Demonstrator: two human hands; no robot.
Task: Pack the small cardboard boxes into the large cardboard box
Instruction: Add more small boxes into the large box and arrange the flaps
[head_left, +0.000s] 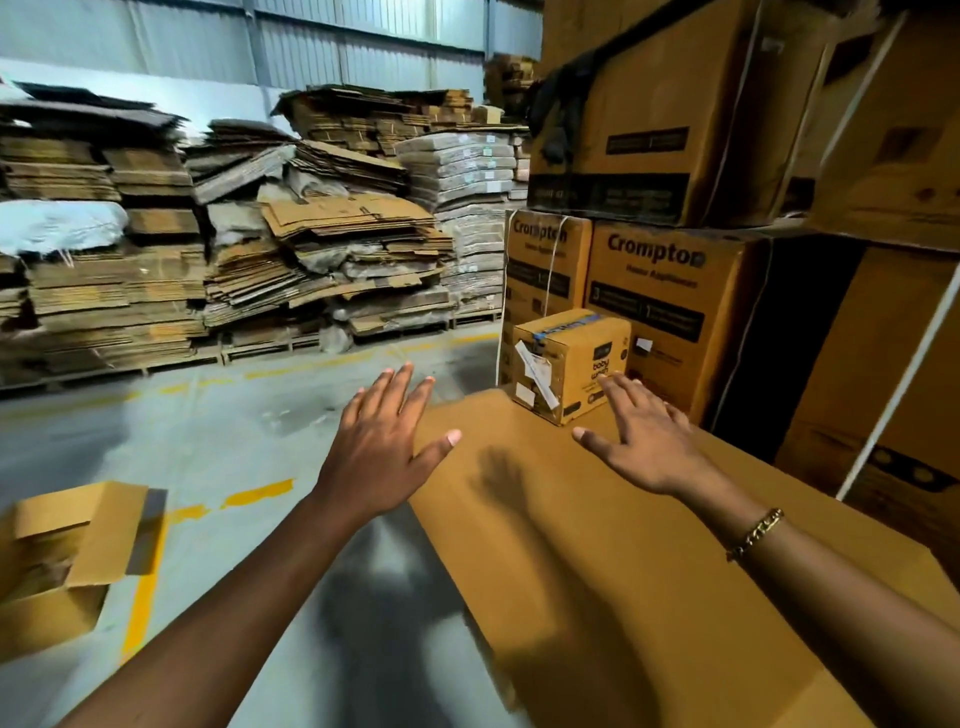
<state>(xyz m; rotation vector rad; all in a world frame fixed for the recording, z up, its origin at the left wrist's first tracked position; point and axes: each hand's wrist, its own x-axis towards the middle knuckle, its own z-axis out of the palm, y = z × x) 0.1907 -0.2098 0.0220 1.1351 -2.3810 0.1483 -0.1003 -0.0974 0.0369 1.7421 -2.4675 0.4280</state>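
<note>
Small box (569, 364): stands sealed at the far end of a flat cardboard surface (597, 545), against the printed cartons (670, 306)
Left hand (387, 447): empty, fingers spread, palm down, at the left edge of the surface
Right hand (641, 436): empty, fingers spread, just beside the small box; bracelet (756, 532) on the wrist
Open box (62, 566): on the floor at lower left, flaps up
Background: piles of flattened cardboard (234, 249)

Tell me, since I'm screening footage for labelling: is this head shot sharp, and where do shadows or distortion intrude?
Head view: the small brown cardboard box with blue tape is fairly sharp; both open hands, left hand and right hand, cast soft shadows on the flat cardboard surface; the open-flapped cardboard box at lower left is smeared, and the wide angle bends the frame edges.
</note>
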